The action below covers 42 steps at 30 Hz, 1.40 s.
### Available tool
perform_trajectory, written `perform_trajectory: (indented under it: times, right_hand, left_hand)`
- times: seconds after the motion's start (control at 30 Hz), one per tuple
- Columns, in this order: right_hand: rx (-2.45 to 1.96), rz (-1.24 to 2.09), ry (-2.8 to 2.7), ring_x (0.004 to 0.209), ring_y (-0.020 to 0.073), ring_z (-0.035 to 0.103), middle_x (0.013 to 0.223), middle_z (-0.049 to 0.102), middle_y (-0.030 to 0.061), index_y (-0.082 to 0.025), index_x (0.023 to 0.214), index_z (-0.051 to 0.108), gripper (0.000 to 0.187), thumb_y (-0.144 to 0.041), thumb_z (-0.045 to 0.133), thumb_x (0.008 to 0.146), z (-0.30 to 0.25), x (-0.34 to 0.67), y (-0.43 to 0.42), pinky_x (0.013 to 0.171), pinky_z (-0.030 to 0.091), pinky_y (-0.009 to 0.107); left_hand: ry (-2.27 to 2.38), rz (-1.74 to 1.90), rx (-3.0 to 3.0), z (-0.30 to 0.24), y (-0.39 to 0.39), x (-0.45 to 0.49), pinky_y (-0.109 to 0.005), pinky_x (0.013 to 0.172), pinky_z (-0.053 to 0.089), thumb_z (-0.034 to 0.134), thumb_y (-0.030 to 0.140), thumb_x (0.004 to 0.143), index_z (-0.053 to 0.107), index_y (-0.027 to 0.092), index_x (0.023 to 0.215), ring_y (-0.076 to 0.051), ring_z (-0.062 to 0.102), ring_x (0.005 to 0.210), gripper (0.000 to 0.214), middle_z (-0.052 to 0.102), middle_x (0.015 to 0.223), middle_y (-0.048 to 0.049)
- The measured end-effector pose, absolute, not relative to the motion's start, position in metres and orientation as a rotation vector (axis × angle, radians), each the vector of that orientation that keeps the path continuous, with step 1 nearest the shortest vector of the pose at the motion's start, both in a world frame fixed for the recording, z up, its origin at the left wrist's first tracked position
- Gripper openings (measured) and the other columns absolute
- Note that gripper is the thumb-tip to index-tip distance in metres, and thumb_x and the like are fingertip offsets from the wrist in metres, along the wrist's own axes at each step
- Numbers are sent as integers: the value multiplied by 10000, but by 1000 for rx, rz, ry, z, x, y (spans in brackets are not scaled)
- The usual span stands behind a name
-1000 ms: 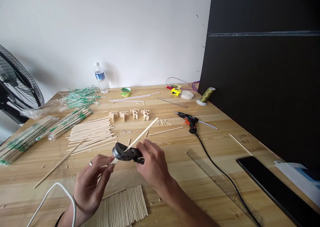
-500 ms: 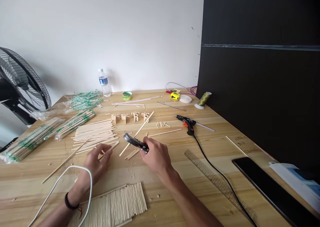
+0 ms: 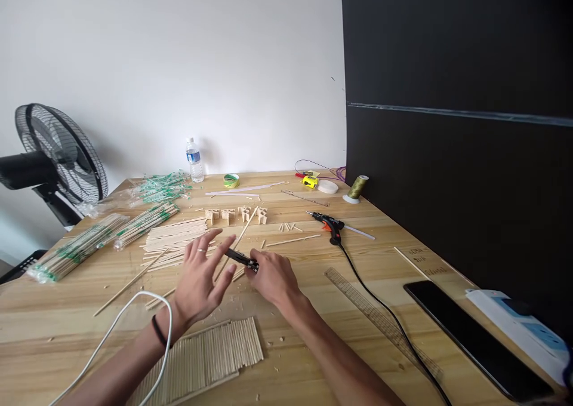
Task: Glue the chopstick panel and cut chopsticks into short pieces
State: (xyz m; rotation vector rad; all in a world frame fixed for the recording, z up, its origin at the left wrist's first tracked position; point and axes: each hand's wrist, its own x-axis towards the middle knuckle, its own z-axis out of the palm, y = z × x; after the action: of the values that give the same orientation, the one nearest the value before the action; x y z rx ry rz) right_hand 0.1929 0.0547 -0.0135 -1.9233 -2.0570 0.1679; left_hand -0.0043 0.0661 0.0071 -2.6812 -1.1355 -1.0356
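Observation:
My right hand [image 3: 273,277] is closed around a dark hand tool that looks like pliers [image 3: 242,259]; my palm hides part of it. My left hand [image 3: 201,277] is open with its fingers spread, the fingertips close to the tool's far end. Whether they touch it I cannot tell. Behind the tool a long thin wooden stick [image 3: 245,230] lies at a slant. Short cut sticks [image 3: 160,299] rest beside my left wrist. Below my hands lies a panel of sticks set side by side [image 3: 215,355], partly covered by my left forearm.
Loose sticks [image 3: 174,239] and small stick assemblies [image 3: 228,216] lie beyond my hands. Wrapped stick bundles [image 3: 78,245] are at left. A glue gun [image 3: 330,225], a clear ruler [image 3: 380,319], a phone [image 3: 474,337] and a power strip [image 3: 523,328] are at right. A white cable [image 3: 129,301] crosses my left wrist.
My left hand has let go of the short sticks, which now lie on the table, and moved right toward the tool with its fingers spread. The view has shifted slightly.

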Motion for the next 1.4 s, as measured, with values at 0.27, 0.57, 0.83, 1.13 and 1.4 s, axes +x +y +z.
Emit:
perform_trajectory:
  times: [0.27,0.57,0.83,1.13,1.4]
  right_hand:
    - [-1940,133,-2064,806,237,738,886,795,79,-229,979,716,212,-370,559,967,-7,199,39,665,385,293]
    - [-1930,157,-2102,858,268,759,935,797,117,-214,1033,723,280,-387,506,996,9,218,29,683,428,305]
    - [-2003,158,-2195,874,266,761,950,800,145,-198,1032,750,335,-403,485,1016,16,237,20,706,446,305]
    - [-2096,145,-2149,855,253,762,918,801,133,-207,981,754,322,-388,491,1025,20,219,22,682,421,284]
    - [-2246,152,-2014,873,262,759,917,795,131,-207,987,749,299,-367,498,1015,9,209,26,668,408,282]
  left_hand:
    - [-1057,-821,-2626,6,69,30,-533,1063,351,475,420,1018,547,152,1443,-350,516,1262,508,623,1355,-167]
    - [-1001,-833,-2596,14,57,52,-524,1034,365,457,382,1014,611,117,1350,-344,558,1218,455,678,1288,-169]
    - [-1058,-949,-2633,-4,53,73,-522,1007,393,458,372,1014,625,144,1328,-333,583,1158,422,679,1225,-174]
    - [-1004,-1024,-2683,-3,61,61,-502,971,401,457,344,1010,623,122,1297,-318,585,1087,399,687,1166,-162]
    - [-850,-1028,-2817,-10,83,55,-509,1006,395,479,342,1005,617,124,1298,-322,575,1112,390,680,1179,-161]
